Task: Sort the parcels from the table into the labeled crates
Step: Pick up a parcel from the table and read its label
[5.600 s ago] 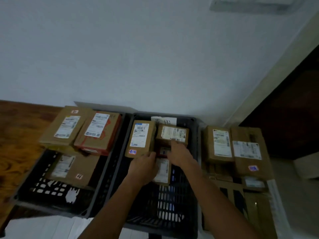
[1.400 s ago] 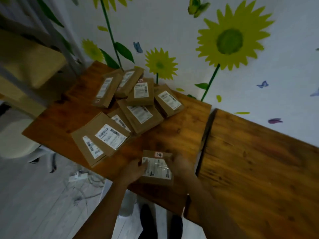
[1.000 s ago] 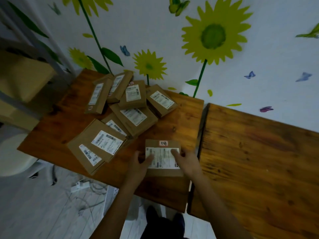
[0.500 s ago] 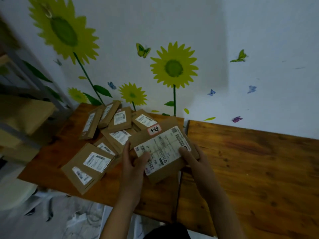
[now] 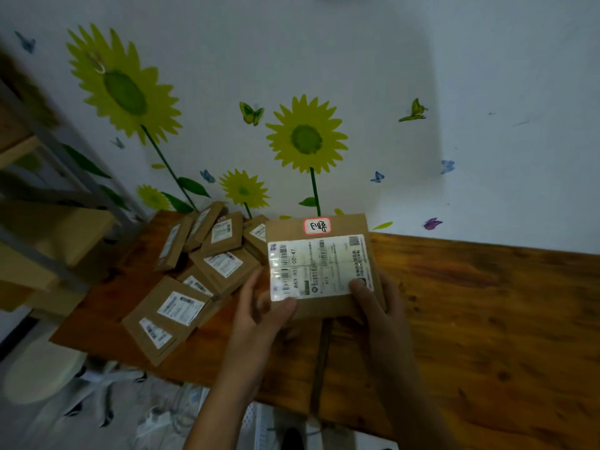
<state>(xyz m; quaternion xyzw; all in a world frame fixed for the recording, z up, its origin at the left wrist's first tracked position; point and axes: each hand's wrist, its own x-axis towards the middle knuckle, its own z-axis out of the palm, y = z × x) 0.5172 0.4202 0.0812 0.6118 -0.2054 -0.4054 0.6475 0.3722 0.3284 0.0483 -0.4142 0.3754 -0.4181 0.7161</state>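
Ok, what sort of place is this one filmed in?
Probably a room at home doing duty as a parcel-sorting spot: yellow sunflower wall decals, a pile of brown cardboard parcels on a worn wooden table, metal shelving alongside.

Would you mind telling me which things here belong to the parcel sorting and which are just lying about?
Part of the job:
- held parcel, gripped by the left hand and right hand
- pile of parcels on the wooden table

Just lying about:
- sunflower stickers on the wall
- shelf
- stool
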